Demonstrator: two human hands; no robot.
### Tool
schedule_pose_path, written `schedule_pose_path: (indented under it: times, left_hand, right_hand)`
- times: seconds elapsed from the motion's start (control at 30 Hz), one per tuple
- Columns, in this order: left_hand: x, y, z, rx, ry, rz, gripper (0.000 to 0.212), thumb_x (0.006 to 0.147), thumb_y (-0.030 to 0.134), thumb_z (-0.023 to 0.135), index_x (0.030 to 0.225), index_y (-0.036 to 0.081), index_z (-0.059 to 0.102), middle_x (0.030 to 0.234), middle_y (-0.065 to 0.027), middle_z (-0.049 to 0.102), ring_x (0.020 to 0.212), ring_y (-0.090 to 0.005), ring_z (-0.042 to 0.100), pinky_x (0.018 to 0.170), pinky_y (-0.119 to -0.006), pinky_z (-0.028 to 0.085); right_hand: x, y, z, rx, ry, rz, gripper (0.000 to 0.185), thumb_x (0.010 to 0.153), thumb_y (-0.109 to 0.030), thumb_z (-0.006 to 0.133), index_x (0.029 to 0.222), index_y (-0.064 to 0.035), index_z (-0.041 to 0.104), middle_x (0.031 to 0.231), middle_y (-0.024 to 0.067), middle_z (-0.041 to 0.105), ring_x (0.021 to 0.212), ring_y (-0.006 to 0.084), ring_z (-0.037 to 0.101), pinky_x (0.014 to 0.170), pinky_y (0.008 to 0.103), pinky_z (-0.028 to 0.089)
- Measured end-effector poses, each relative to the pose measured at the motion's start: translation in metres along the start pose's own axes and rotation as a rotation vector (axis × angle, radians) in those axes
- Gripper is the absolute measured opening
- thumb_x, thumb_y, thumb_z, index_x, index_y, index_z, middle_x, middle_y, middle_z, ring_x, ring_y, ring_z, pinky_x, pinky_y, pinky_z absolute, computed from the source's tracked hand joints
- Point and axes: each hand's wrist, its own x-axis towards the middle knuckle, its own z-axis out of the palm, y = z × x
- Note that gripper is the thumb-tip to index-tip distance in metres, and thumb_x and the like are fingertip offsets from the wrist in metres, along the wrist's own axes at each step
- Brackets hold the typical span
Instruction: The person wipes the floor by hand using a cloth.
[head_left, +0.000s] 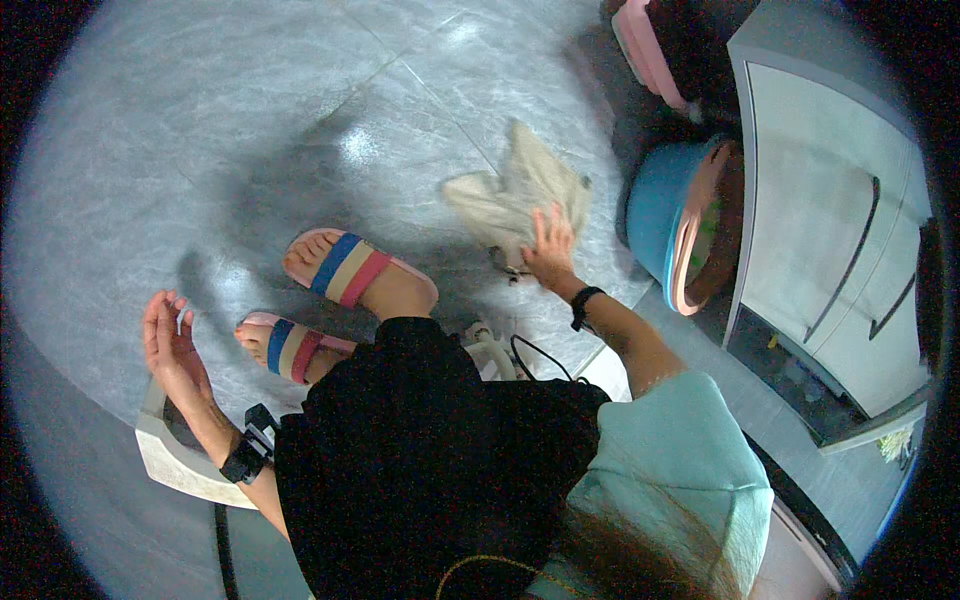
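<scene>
A beige cloth (525, 184), crumpled and slightly blurred, lies on the grey tiled floor (262, 82) right of centre. My right hand (551, 247) is over its lower part, fingers spread; whether it presses on the cloth or only hovers cannot be told. My left hand (172, 349) is off to the left, in the air with fingers loosely curved and nothing in it. Between the hands are my feet in striped slide sandals (351, 270).
Blue and pink basins (660, 214) stand at the right beside a white cabinet (825, 202) with dark handles. A pink tub (649, 56) is at the top right. A white-rimmed object (180, 472) is below my left hand. A black cable (540, 349) runs near my legs.
</scene>
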Motion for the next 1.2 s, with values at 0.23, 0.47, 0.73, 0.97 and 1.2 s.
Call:
schedule_pose_path:
  times: [0.23, 0.47, 0.73, 0.97, 1.2]
  left_hand:
    - [0.001, -0.002, 0.003, 0.064, 0.037, -0.047, 0.024, 0.088, 0.019, 0.054, 0.106, 0.004, 0.057, 0.1, -0.0051, 0.059, 0.09, -0.0123, 0.054, 0.076, -0.026, 0.042]
    - [-0.005, 0.01, -0.007, 0.195, 0.079, -0.019, 0.022, 0.089, 0.019, 0.052, 0.104, 0.004, 0.057, 0.096, -0.0043, 0.058, 0.086, -0.0117, 0.054, 0.074, -0.024, 0.042]
    - [-0.003, 0.009, -0.002, 0.096, 0.101, -0.032, 0.022, 0.089, 0.017, 0.051, 0.105, 0.003, 0.056, 0.098, -0.006, 0.057, 0.087, -0.0128, 0.054, 0.074, -0.025, 0.042]
    - [0.003, 0.023, 0.016, 0.067, 0.123, -0.038, 0.023, 0.089, 0.019, 0.052, 0.104, 0.003, 0.056, 0.098, -0.0057, 0.057, 0.088, -0.0125, 0.054, 0.075, -0.025, 0.042]
    - [0.003, 0.021, 0.006, 0.097, 0.115, -0.004, 0.024, 0.089, 0.02, 0.053, 0.106, 0.004, 0.057, 0.099, -0.0052, 0.058, 0.088, -0.0108, 0.054, 0.076, -0.025, 0.042]
  right_hand:
    - [0.074, 0.168, 0.083, -0.81, 0.009, 0.328, 0.063, 0.077, -0.028, 0.056, 0.132, -0.0076, 0.033, 0.133, 0.0214, 0.03, 0.11, 0.0509, 0.036, 0.069, 0.0618, 0.035]
    - [0.26, 0.01, -0.097, -0.54, 0.208, -0.006, 0.054, 0.085, -0.036, 0.035, 0.133, -0.0115, 0.032, 0.134, 0.0162, 0.032, 0.109, 0.0405, 0.036, 0.078, 0.0541, 0.029]
    - [0.311, -0.312, -0.152, 0.232, 0.401, -0.228, 0.063, 0.085, -0.053, 0.032, 0.134, -0.0126, 0.033, 0.144, 0.0154, 0.015, 0.131, 0.0417, 0.006, 0.099, 0.0637, 0.002]
    - [0.193, -0.409, -0.096, 0.3, 0.472, -1.066, 0.054, 0.08, -0.043, 0.05, 0.13, -0.0255, 0.039, 0.14, 0.0068, 0.027, 0.131, 0.0345, 0.014, 0.102, 0.0611, 0.008]
    - [0.179, -0.272, -0.097, 0.067, 0.255, -0.823, 0.058, 0.08, -0.04, 0.052, 0.134, -0.027, 0.032, 0.143, 0.0041, 0.023, 0.132, 0.0314, 0.015, 0.104, 0.0575, 0.007]
